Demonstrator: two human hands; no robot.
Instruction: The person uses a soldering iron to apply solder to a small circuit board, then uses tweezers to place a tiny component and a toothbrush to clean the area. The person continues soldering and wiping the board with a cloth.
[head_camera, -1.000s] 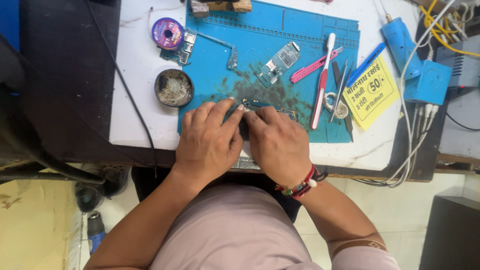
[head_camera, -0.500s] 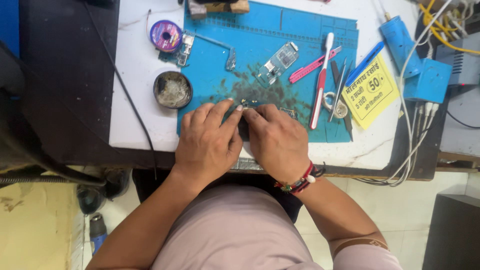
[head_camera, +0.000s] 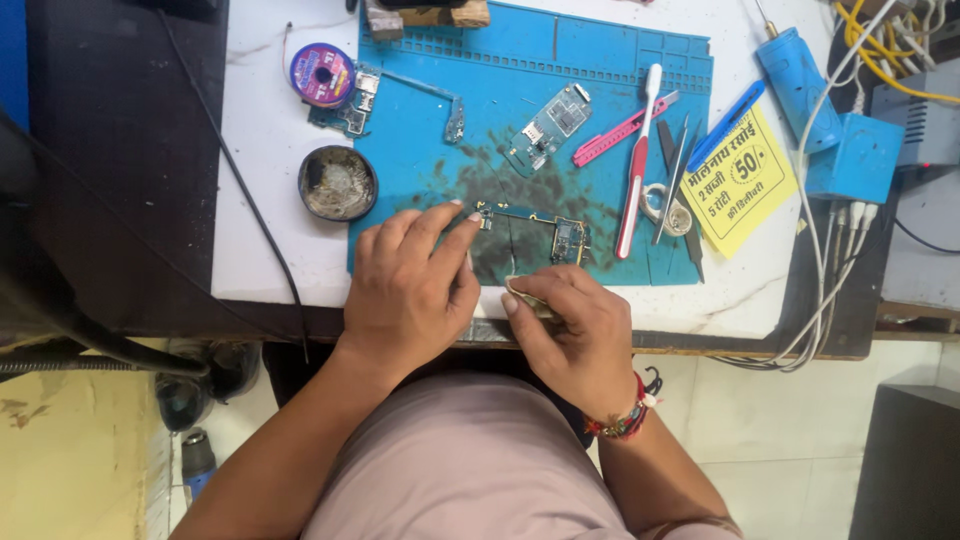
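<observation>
Matt blue rubbery mat (head_camera: 600, 60) – stained dark, glossy white stone-like tabletop (head_camera: 265, 150), yellow paper card (head_camera: 740, 185), plastic toothbrush (head_camera: 637, 160)

So the hands aren't bunched together over the board anymore. Half a second back both were huddled on top of the circuit board (head_camera: 535, 228), knuckles nearly touching, and most of it was covered. Now the right hand (head_camera: 568, 335) has been pulled back toward the body, down to the near edge of the blue mat (head_camera: 600, 40), with a small pale piece pinched in its fingertips. The left hand (head_camera: 410, 285) has been slid a bit left, its fingertips left resting by the board's left end. The board is uncovered now, lying in plain sight.
</observation>
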